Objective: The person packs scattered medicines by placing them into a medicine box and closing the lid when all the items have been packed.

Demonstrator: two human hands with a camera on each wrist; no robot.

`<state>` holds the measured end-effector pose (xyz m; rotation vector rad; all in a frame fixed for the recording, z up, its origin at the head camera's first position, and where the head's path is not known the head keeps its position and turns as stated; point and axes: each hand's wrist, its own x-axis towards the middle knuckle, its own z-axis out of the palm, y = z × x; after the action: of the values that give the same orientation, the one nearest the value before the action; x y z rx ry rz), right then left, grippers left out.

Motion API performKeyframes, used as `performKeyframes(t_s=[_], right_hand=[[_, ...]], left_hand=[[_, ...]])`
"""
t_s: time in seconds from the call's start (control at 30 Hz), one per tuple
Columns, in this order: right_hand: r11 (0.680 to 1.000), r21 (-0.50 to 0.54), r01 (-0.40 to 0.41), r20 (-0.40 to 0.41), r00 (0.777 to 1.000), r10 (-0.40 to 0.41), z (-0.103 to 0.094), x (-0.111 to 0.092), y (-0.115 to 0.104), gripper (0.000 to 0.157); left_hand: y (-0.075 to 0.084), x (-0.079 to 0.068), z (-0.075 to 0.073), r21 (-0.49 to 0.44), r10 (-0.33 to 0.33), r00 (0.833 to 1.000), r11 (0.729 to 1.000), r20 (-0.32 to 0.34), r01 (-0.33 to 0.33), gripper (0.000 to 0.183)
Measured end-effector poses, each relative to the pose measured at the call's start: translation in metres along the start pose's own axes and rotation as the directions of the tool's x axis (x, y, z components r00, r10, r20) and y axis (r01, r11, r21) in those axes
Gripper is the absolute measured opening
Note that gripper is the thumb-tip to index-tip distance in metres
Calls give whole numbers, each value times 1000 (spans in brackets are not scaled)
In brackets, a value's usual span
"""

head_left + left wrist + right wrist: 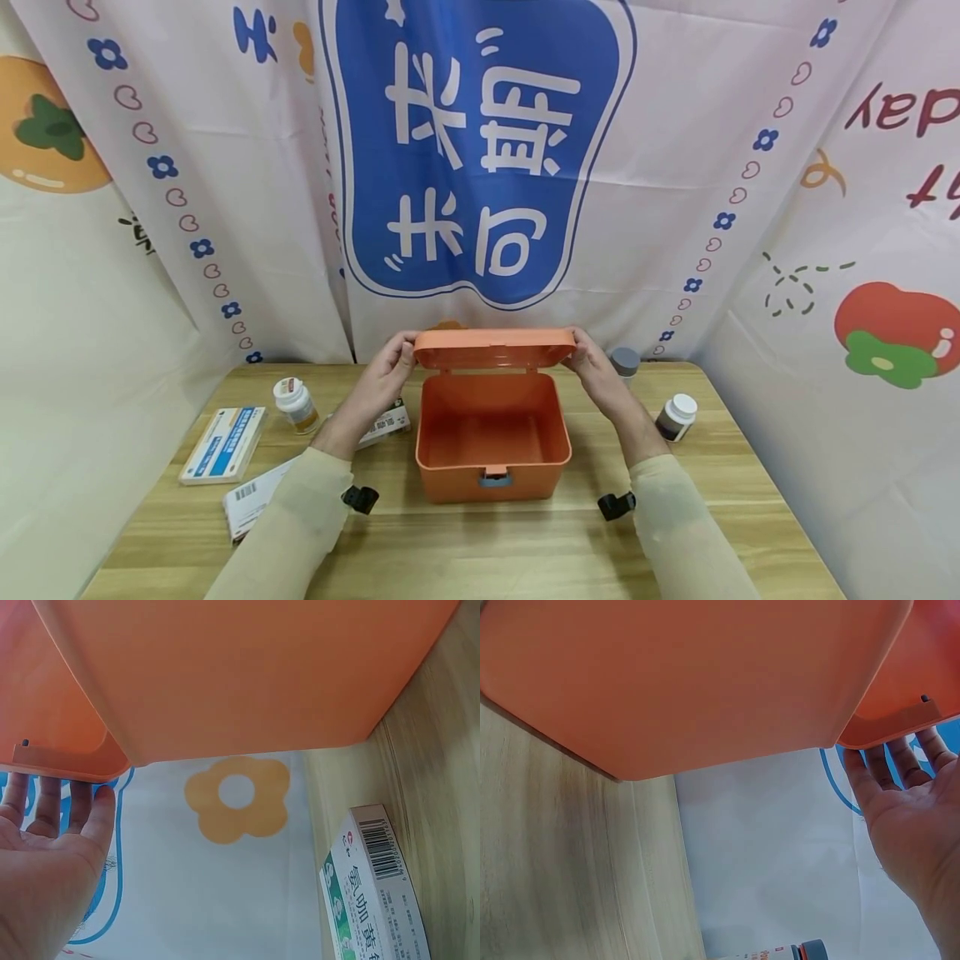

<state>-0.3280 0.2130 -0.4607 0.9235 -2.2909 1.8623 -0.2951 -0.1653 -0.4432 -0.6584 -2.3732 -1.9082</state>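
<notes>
An orange storage box (491, 483) with a grey-blue front latch (495, 480) stands on the table, its hinged lid (495, 338) raised. My left hand (384, 371) touches the lid's left edge, its fingers (46, 806) extended and the tips hidden behind the lid. On the opposite edge my right hand (596, 371) rests likewise, with straight fingers (904, 761) reaching behind the lid. Neither thumb shows in the wrist views. Beside my left forearm lies a white medicine carton (375, 892) with a barcode and a green panel.
To the left are a white pill bottle (297, 406), a blue-and-white carton (222, 446) and another carton (251, 497) partly under my sleeve. A white-capped dark bottle (677, 417) and a grey-capped bottle (625, 362) stand right. Printed curtain (675, 167) hangs behind the wooden table (480, 558).
</notes>
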Motion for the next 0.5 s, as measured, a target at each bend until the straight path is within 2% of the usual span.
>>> performKeyframes(t_s=[0.33, 0.5], right_hand=[[999, -24, -23, -23, 999, 23, 1, 1, -4, 96], [999, -28, -36, -27, 999, 35, 2, 1, -7, 96]], left_hand=[[1, 3, 2, 2, 19, 1000, 1000, -6, -19, 51], [0, 4, 1, 20, 6, 1000, 1000, -10, -6, 51]])
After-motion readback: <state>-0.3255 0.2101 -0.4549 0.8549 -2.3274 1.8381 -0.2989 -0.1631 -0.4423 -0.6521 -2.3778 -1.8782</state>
